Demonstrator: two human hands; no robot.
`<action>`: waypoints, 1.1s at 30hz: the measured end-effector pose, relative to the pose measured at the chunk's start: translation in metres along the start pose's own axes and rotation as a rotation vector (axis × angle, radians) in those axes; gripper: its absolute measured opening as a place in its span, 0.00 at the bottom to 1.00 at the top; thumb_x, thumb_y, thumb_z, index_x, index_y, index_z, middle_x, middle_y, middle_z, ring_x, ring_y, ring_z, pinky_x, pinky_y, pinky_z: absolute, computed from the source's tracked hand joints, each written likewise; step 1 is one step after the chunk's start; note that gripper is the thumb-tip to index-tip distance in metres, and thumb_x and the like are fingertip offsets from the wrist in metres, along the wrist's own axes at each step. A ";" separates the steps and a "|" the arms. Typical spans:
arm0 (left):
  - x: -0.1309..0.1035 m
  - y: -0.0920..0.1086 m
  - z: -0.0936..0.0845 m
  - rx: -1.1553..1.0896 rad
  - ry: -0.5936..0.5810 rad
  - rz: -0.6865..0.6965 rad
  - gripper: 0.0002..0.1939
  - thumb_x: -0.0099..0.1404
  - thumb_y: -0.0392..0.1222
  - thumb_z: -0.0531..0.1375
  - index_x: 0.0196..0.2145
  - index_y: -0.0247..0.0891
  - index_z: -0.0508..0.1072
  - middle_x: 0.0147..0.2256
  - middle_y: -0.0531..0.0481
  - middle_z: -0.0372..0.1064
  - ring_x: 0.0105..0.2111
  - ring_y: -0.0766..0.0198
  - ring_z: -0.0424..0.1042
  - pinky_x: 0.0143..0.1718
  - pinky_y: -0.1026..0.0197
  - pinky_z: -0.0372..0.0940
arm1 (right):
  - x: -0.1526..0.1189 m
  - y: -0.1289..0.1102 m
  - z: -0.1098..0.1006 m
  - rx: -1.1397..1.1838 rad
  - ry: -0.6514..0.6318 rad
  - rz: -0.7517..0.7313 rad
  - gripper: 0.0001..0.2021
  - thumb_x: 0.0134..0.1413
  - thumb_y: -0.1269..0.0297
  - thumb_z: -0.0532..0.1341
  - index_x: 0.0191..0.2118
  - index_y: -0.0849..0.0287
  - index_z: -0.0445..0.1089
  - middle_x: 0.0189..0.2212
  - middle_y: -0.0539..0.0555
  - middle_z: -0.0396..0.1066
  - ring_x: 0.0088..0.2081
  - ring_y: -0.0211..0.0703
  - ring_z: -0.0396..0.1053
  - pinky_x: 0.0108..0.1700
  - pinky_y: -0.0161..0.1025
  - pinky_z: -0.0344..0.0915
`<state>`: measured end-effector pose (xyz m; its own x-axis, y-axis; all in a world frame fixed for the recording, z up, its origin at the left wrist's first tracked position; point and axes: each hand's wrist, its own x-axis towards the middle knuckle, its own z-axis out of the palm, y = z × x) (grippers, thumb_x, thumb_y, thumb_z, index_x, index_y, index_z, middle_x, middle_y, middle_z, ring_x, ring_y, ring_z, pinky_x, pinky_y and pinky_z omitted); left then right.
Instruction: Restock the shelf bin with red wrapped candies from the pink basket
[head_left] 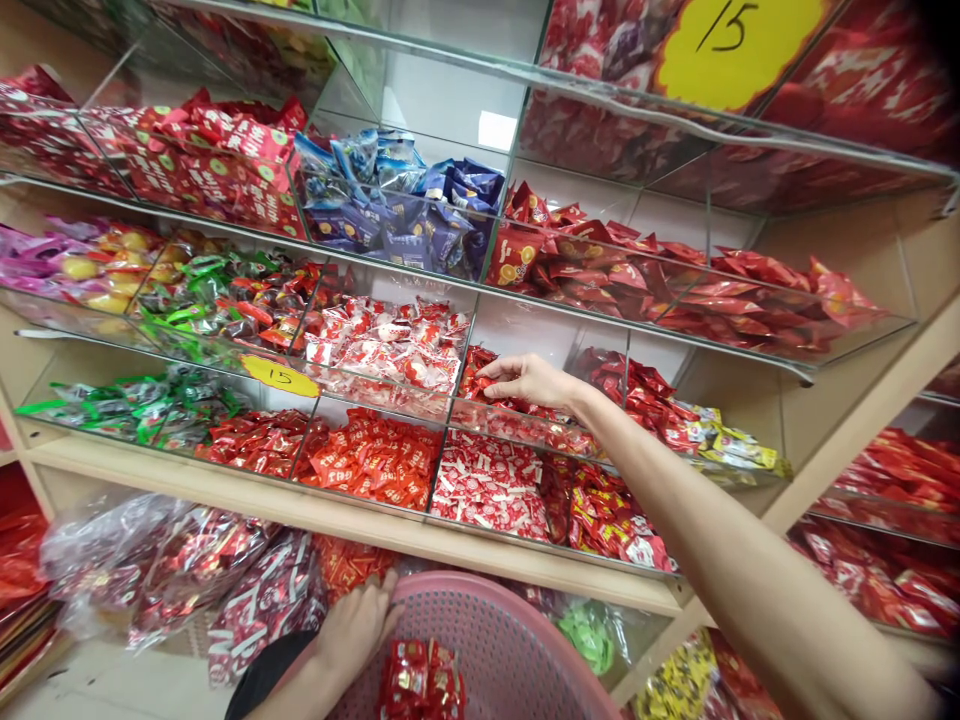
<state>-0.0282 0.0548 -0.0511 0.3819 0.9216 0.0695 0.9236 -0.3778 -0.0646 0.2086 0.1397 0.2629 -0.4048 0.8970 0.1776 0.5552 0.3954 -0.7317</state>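
Note:
My right hand (531, 384) reaches into a middle-shelf compartment, its fingers loosely curved and apart just above small red packets (477, 372); nothing shows between them. Lower down, my left hand (358, 628) holds the left rim of a pink perforated basket (517, 612), with the fingertips partly hidden at the edge. Shiny red packets (421, 680) lie inside the basket.
Clear-walled shelves hold blue packets (401, 205), red-and-white sweets (390, 340), orange-red packets (375, 455) and green sweets (142, 405). A wooden shelf edge (360, 518) runs above the basket. Plastic bags (172, 570) sit underneath at left. Yellow price tags (279, 376) hang in front.

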 end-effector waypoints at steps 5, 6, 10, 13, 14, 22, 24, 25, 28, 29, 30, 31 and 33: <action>0.000 0.000 -0.002 -0.013 -0.019 -0.010 0.21 0.67 0.40 0.49 0.56 0.33 0.62 0.40 0.36 0.72 0.37 0.52 0.73 0.34 0.55 0.69 | 0.002 0.004 -0.001 -0.126 -0.040 -0.040 0.10 0.42 0.66 0.64 0.34 0.61 0.72 0.29 0.49 0.73 0.31 0.35 0.67 0.40 0.39 0.64; 0.001 0.000 -0.002 -0.019 -0.024 -0.013 0.21 0.67 0.41 0.49 0.56 0.33 0.62 0.40 0.35 0.71 0.37 0.52 0.74 0.35 0.55 0.69 | 0.002 0.005 -0.002 -0.150 -0.039 -0.046 0.09 0.42 0.65 0.65 0.34 0.61 0.71 0.28 0.48 0.72 0.30 0.35 0.66 0.39 0.39 0.63; 0.001 -0.001 -0.002 -0.039 -0.034 -0.017 0.21 0.67 0.41 0.49 0.55 0.33 0.63 0.40 0.36 0.71 0.35 0.53 0.74 0.33 0.56 0.69 | 0.002 0.006 -0.005 -0.181 -0.023 -0.053 0.09 0.41 0.64 0.65 0.32 0.62 0.70 0.26 0.48 0.70 0.27 0.35 0.64 0.35 0.38 0.62; 0.000 -0.001 -0.003 -0.036 -0.013 -0.015 0.20 0.67 0.41 0.49 0.55 0.33 0.63 0.40 0.36 0.71 0.35 0.53 0.74 0.33 0.56 0.69 | 0.000 0.006 -0.005 -0.182 -0.019 -0.063 0.08 0.44 0.63 0.63 0.32 0.61 0.69 0.26 0.49 0.70 0.27 0.35 0.64 0.34 0.37 0.62; 0.000 -0.001 -0.003 -0.037 -0.008 -0.015 0.20 0.67 0.41 0.49 0.55 0.33 0.63 0.40 0.36 0.71 0.35 0.53 0.74 0.34 0.56 0.68 | 0.000 0.007 -0.005 -0.180 -0.016 -0.070 0.08 0.45 0.64 0.63 0.32 0.61 0.68 0.27 0.49 0.70 0.28 0.35 0.64 0.35 0.37 0.62; 0.000 -0.001 -0.003 -0.034 -0.040 -0.007 0.20 0.67 0.41 0.48 0.55 0.34 0.63 0.43 0.34 0.70 0.37 0.53 0.74 0.35 0.55 0.68 | -0.001 0.009 -0.008 -0.166 -0.045 -0.074 0.09 0.44 0.70 0.62 0.35 0.60 0.68 0.32 0.50 0.71 0.32 0.35 0.67 0.41 0.38 0.63; 0.000 0.000 -0.004 -0.024 -0.029 -0.006 0.20 0.67 0.40 0.49 0.54 0.34 0.64 0.44 0.35 0.70 0.37 0.52 0.73 0.36 0.54 0.68 | -0.003 0.008 -0.009 -0.151 -0.081 -0.063 0.09 0.44 0.69 0.62 0.36 0.59 0.68 0.32 0.50 0.72 0.33 0.36 0.67 0.42 0.39 0.63; 0.000 0.000 -0.004 -0.024 -0.026 -0.011 0.20 0.67 0.40 0.49 0.55 0.34 0.64 0.43 0.35 0.70 0.37 0.52 0.73 0.36 0.55 0.68 | -0.003 0.007 -0.010 -0.142 -0.086 -0.055 0.09 0.44 0.69 0.63 0.36 0.59 0.69 0.32 0.50 0.72 0.33 0.36 0.67 0.42 0.39 0.64; 0.000 0.001 -0.005 -0.042 -0.042 -0.028 0.21 0.66 0.40 0.50 0.55 0.33 0.62 0.42 0.35 0.71 0.36 0.53 0.74 0.34 0.56 0.68 | -0.002 0.006 -0.009 -0.124 -0.038 -0.030 0.10 0.41 0.70 0.65 0.33 0.60 0.68 0.29 0.48 0.70 0.31 0.35 0.66 0.41 0.39 0.64; 0.000 0.001 -0.005 -0.045 -0.048 -0.030 0.21 0.66 0.40 0.50 0.55 0.33 0.62 0.42 0.35 0.71 0.36 0.53 0.74 0.34 0.56 0.68 | -0.002 0.006 -0.009 -0.119 -0.021 -0.023 0.10 0.40 0.71 0.65 0.32 0.60 0.68 0.28 0.48 0.70 0.30 0.35 0.65 0.40 0.39 0.63; -0.001 0.001 -0.006 -0.044 -0.052 -0.028 0.21 0.66 0.40 0.50 0.56 0.33 0.62 0.42 0.35 0.70 0.36 0.53 0.74 0.34 0.56 0.68 | -0.001 0.007 -0.008 -0.115 -0.010 -0.018 0.10 0.39 0.71 0.65 0.32 0.60 0.68 0.27 0.47 0.69 0.30 0.35 0.65 0.40 0.39 0.63; -0.001 0.001 -0.005 -0.041 -0.053 -0.024 0.21 0.66 0.40 0.50 0.56 0.33 0.62 0.43 0.35 0.70 0.36 0.53 0.74 0.35 0.56 0.68 | 0.000 0.007 -0.008 -0.111 -0.005 -0.015 0.09 0.39 0.72 0.65 0.31 0.60 0.67 0.27 0.47 0.69 0.30 0.35 0.65 0.39 0.39 0.63; -0.001 0.000 -0.005 -0.033 -0.053 -0.018 0.22 0.66 0.40 0.50 0.56 0.33 0.61 0.43 0.34 0.70 0.37 0.53 0.74 0.35 0.56 0.68 | 0.000 0.008 -0.008 -0.104 0.005 -0.010 0.09 0.39 0.72 0.65 0.30 0.60 0.67 0.26 0.46 0.68 0.29 0.35 0.65 0.38 0.38 0.63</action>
<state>-0.0285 0.0533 -0.0461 0.3636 0.9314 0.0175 0.9313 -0.3629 -0.0313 0.2188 0.1447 0.2623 -0.4073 0.8937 0.1882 0.6235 0.4226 -0.6577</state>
